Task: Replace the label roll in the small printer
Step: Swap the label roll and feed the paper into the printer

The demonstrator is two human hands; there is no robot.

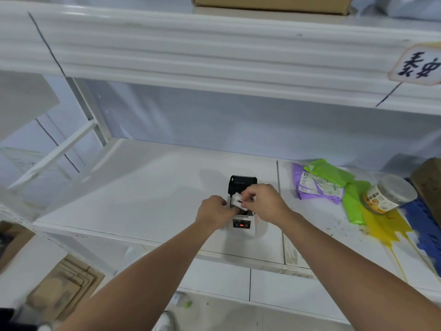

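The small printer (242, 223) stands on a white shelf (143, 187) that serves as the worktop, near its front edge and roughly at its centre. The printer body is white; its black lid (242, 185) is hinged open and stands upright at the rear. A red indicator shows on the front panel.

Both hands are above the open compartment. The left hand (213, 211) and the right hand (262, 200) together pinch the label roll (238, 201), a small white piece with a dark mark, held just over the printer opening. Whether the roll touches the compartment cannot be told.

To the right on the same shelf, well apart from the printer, lie purple and green plastic bags (327, 182), a clear jar (387, 194) on its side with an orange label, and yellow and blue sheets (386, 225).

A second white shelf (214, 56) runs overhead and carries a cardboard box (269, 4). A handwritten tag (417, 65) is fixed at its right edge. Flattened cardboard (62, 292) lies on the floor at lower left.
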